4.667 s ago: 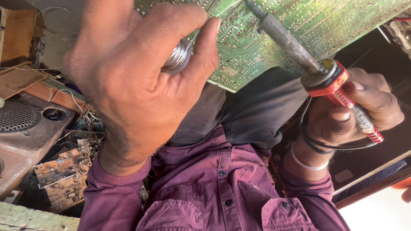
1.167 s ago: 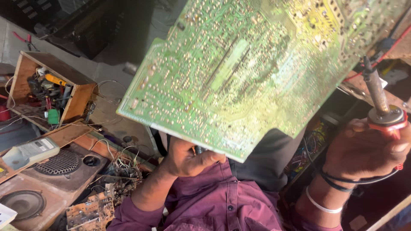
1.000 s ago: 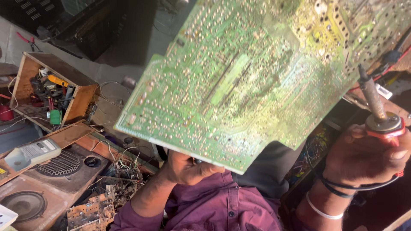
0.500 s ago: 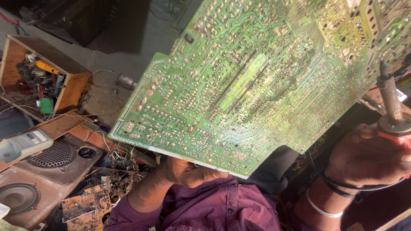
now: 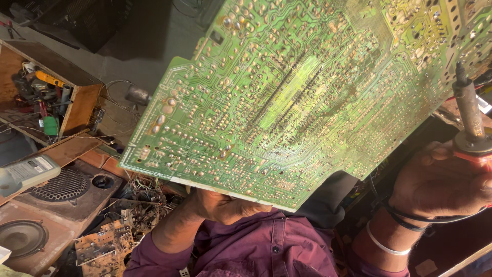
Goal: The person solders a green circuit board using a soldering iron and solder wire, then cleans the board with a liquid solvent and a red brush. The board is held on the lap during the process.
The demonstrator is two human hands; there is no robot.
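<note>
I am holding a big green circuit board [image 5: 307, 97] up in front of me, with the shiny solder side facing me. My left hand [image 5: 225, 205] is under the bottom edge of the board, touching it and holding it up, but the board is hiding my fingers, so I cannot tell how they are curled. My right hand [image 5: 441, 179] is closed tight around the red handle of a soldering iron [image 5: 469, 115]. The iron is pointing up, and its tip is sitting near the right edge of the board, maybe just touching it; I cannot tell for sure. A black cord is looping around my right wrist, next to a thin white bangle [image 5: 382, 246]. A little while ago my left hand was up close to my eyes, pinching a small shiny thing, and the iron was leaning the other way. Now that hand is down under the board, and the board is filling much more of what I see than it was a second ago. It is looking closer and tipped more toward me, so the little solder dots are easier to see. Off to my left are a wooden box of tools [image 5: 46, 97], a grey meter [image 5: 28, 172], a speaker box [image 5: 31, 236] and a brown scrap board [image 5: 100, 249].
</note>
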